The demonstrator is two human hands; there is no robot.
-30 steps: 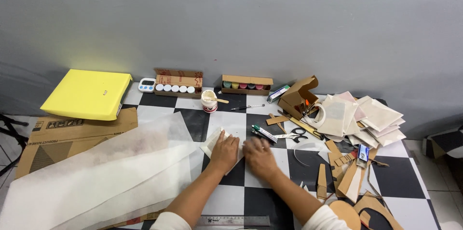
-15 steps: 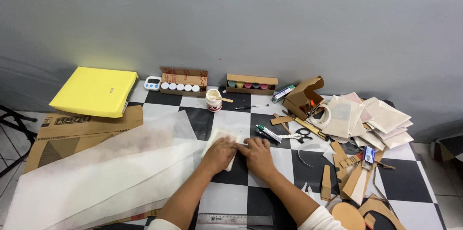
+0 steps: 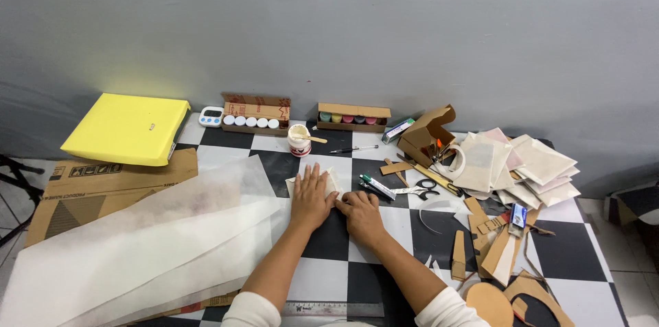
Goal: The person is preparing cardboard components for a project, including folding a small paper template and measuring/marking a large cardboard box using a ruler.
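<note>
While a metal ruler (image 3: 334, 309) lies at the near edge of the checkered counter (image 3: 384, 272), both arms reach up the middle. Left hand (image 3: 312, 196) is spread flat, fingers together, pressing down on a small folded piece of white paper (image 3: 332, 180); right hand (image 3: 359, 210) sits just beside it, fingers curled low on the paper's near-right edge. Neither hand grips anything, both simply bear down. The paper lies between and under the hands, at the centre of the counter, its far corner poking out past the left fingertips.

By the look of it, the piece is already folded and is now being flattened; whether more folds remain, I can't tell.

To the left, big translucent white sheets (image 3: 137, 244) drape over flattened cardboard (image 3: 103, 183). To the right, cardboard offcuts (image 3: 494, 244), scissors (image 3: 422, 190) and a green-capped marker (image 3: 377, 186) lie scattered. Further back a white glue pot (image 3: 299, 140) with a stick, a stack of pale paper pieces (image 3: 528, 166), an open small box (image 3: 425, 135). Along the wall: a yellow box (image 3: 127, 128), a small timer (image 3: 211, 116) and two trays of paint pots (image 3: 254, 115).
</note>
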